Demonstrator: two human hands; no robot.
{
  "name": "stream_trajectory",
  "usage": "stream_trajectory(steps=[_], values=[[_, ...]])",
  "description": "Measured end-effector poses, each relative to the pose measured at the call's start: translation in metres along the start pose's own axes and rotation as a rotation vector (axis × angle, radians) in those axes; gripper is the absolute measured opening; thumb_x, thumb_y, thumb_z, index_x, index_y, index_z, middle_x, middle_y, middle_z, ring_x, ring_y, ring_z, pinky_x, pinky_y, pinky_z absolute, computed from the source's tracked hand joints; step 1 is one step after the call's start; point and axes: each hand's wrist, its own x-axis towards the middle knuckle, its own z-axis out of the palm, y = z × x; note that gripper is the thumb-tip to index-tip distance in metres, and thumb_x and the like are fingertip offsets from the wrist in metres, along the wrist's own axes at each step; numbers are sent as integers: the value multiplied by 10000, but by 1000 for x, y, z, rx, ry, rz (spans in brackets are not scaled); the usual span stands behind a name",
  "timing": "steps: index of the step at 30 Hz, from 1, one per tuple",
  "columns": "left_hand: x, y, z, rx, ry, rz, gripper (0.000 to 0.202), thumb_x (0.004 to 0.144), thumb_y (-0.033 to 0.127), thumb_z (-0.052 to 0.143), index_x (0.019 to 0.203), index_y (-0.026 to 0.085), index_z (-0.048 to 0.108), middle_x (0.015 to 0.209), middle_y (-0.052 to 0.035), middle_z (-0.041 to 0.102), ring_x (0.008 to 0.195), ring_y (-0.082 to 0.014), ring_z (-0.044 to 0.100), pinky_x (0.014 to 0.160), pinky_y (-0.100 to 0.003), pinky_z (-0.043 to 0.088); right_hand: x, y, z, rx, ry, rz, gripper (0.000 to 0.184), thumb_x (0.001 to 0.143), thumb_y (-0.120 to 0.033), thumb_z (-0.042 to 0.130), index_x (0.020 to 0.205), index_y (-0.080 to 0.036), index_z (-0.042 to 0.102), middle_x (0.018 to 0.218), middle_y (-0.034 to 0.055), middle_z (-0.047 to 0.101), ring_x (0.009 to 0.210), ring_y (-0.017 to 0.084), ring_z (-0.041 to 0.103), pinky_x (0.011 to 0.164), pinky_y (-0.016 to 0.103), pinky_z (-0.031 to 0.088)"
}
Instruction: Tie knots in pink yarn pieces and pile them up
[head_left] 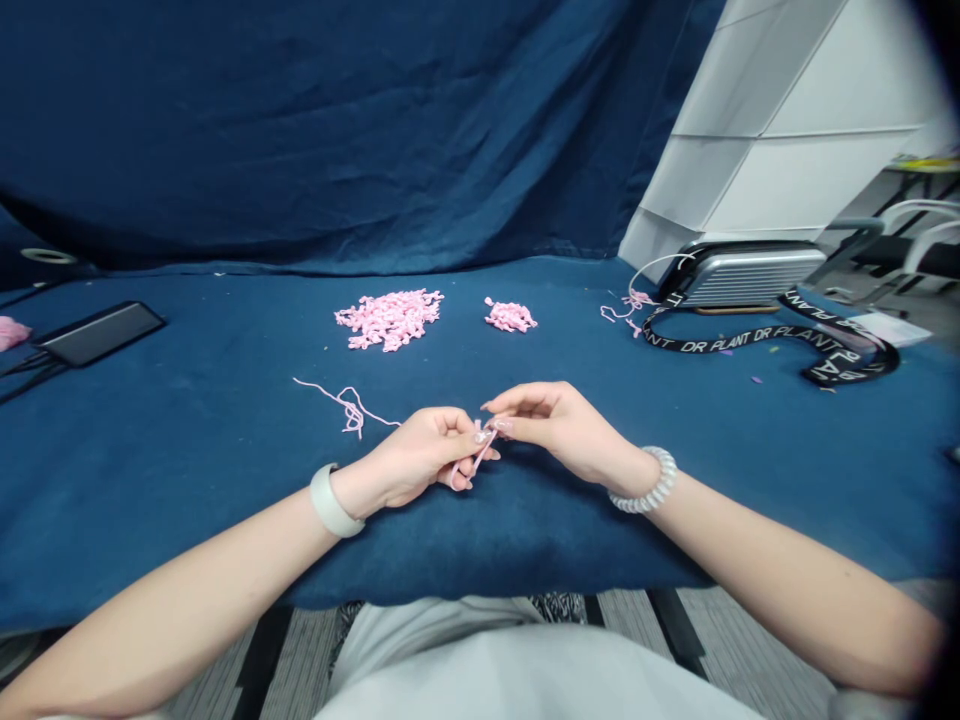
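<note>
Between both hands, above the front of the blue cloth, is a strand of pink yarn (pixel 480 462), bent into a loop that hangs below the fingertips. My left hand (pixel 431 455) pinches it between thumb and fingers. From the right, my right hand (pixel 551 425) grips the yarn at the same spot with thumb and fingertips, close against the left thumb. A loose tangled tail of pink yarn (pixel 352 410) lies on the cloth left of my left hand and runs under it. Fingers hide exactly how the yarn is crossed.
Beyond the hands lie a large pile of small knotted pink yarn pieces (pixel 390 320) and a smaller pile (pixel 511 316). A black power bank (pixel 101 333) with cables is at left. At right are a silver-and-black case (pixel 757 275), a lettered black strap (pixel 720 345) and yarn scraps (pixel 636 300).
</note>
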Motion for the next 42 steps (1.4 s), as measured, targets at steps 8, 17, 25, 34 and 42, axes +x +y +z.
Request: stream_trajectory(steps=[8,17,25,34,42], values=[[-1,1,1,3,-18,3,334,689,364,717,680,103,510,682,-65,648,391,-32,465,361,-144,343,1,2,9,149,21,-17,462,591,-295,718,993,-124,568,828,23,649,687,10,616,688,116,510],[-3,3,3,25,-38,16,326,690,344,717,644,96,511,624,-68,642,371,-41,475,351,-142,328,0,3,15,192,32,-24,468,556,-258,744,960,-123,548,766,1,643,660,11,606,668,128,511],[-5,4,4,65,-62,51,295,683,321,720,646,98,530,593,-56,639,357,-45,473,343,-143,348,2,7,14,186,49,-63,448,595,-302,724,979,-138,562,775,-8,598,652,-19,555,651,109,478],[-4,3,3,81,-47,47,285,682,334,717,670,85,579,558,-47,617,350,-46,465,345,-147,354,0,2,7,-64,-106,-135,322,734,-376,594,903,-106,640,943,31,561,746,-32,522,717,97,448],[-7,8,4,134,-85,12,249,687,299,711,648,70,620,457,-20,549,343,-48,444,355,-149,337,3,5,5,-254,-248,-156,353,796,-383,520,1072,-197,637,1222,34,472,1107,19,491,1032,176,398]])
